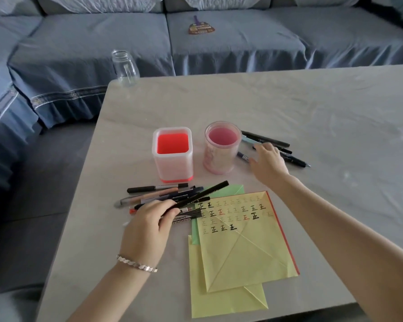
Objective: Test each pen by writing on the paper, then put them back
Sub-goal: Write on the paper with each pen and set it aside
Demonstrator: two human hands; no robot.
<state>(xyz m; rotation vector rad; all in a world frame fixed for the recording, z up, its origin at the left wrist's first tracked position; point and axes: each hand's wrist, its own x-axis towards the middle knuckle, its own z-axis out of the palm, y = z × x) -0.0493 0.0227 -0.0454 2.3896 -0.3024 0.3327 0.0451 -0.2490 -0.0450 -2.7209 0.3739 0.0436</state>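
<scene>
A yellow paper [242, 242] with rows of written marks lies on the table in front of me. My left hand [149, 224] grips a black pen [207, 192], slanted up to the right above a pile of pens [154, 194] left of the paper. My right hand [268, 161] rests with spread fingers on a second group of dark pens [275, 141] to the right of the round pink holder [221, 147]. A square white holder with a red inside [172, 154] stands beside the round one. Both holders look empty.
The pale table [312, 108] stretches away to the right. A clear glass jar [125, 67] stands at its far left corner. A blue covered sofa [196, 38] surrounds the table at the back and left, with a small fan on its seat.
</scene>
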